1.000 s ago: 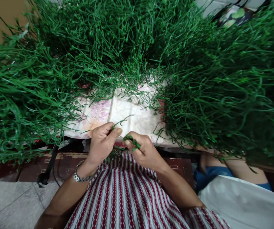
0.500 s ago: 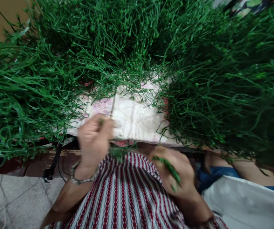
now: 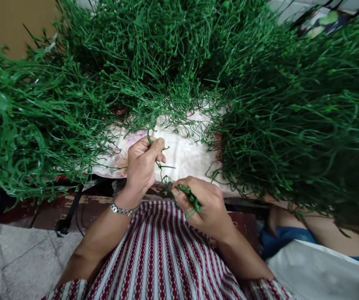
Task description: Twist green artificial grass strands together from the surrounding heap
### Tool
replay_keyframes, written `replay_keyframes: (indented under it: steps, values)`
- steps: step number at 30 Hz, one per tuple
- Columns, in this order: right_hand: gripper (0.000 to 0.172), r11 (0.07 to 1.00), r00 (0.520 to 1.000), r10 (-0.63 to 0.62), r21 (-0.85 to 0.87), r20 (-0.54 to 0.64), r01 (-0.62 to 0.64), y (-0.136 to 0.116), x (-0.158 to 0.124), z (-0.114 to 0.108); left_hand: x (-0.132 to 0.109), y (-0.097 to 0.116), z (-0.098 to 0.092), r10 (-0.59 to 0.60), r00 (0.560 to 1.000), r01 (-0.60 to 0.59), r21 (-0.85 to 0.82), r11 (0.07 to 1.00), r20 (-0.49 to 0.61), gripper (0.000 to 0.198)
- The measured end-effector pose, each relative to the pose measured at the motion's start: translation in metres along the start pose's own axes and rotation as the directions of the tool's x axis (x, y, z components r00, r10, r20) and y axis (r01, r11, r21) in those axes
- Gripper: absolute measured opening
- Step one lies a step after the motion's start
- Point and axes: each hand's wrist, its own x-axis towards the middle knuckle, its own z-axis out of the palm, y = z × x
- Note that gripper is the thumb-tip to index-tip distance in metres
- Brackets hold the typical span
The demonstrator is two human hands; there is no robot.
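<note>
My left hand [image 3: 142,164] pinches a thin green plastic stem [image 3: 162,166] between thumb and fingers, just above the table's near edge. A silver watch [image 3: 120,208] sits on that wrist. My right hand [image 3: 206,206] is closed round a small bundle of green stems [image 3: 192,199], held over my striped red and white lap [image 3: 163,258]. The stem runs between the two hands. Great heaps of loose green stems [image 3: 292,125] lie all round them.
A floral cloth [image 3: 182,152] covers the table between the heaps. Another person's knee and arm [image 3: 310,218] with a white cloth [image 3: 320,271] are at the lower right. A dark strap [image 3: 70,212] hangs at the table's edge, over grey floor tiles [image 3: 13,258].
My right hand swung down to the right with its bundle, then came back up beside the left. My left hand rose a little and now pinches a new stem.
</note>
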Motion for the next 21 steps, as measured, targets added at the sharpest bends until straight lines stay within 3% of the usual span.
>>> replay_keyframes:
  steps: [4,8,12,17,21]
  values:
    - [0.027,0.982,0.99,0.142,-0.132,0.024,-0.138,0.018,0.003,0.021,0.001,0.0,0.005,-0.007,1.0,0.007,-0.071,0.997,0.001,0.026]
    - [0.013,0.968,0.979,0.2,-0.162,0.036,-0.192,0.027,0.006,0.028,0.0,0.0,0.005,0.004,0.999,-0.001,-0.054,0.999,0.05,0.022]
    - [0.009,0.964,0.966,0.257,0.072,0.015,-0.258,0.028,0.009,0.021,-0.003,0.002,-0.007,-0.007,0.98,0.003,0.025,1.0,0.197,0.027]
    - [0.008,0.873,0.955,0.294,0.42,-0.05,-0.247,0.03,0.012,0.013,-0.02,0.0,-0.028,-0.116,0.934,0.055,0.187,0.981,0.338,0.023]
    - [0.008,0.82,0.933,0.344,0.519,-0.11,-0.241,0.026,0.016,0.014,-0.036,-0.005,-0.034,-0.159,0.915,0.037,0.315,0.948,0.371,0.012]
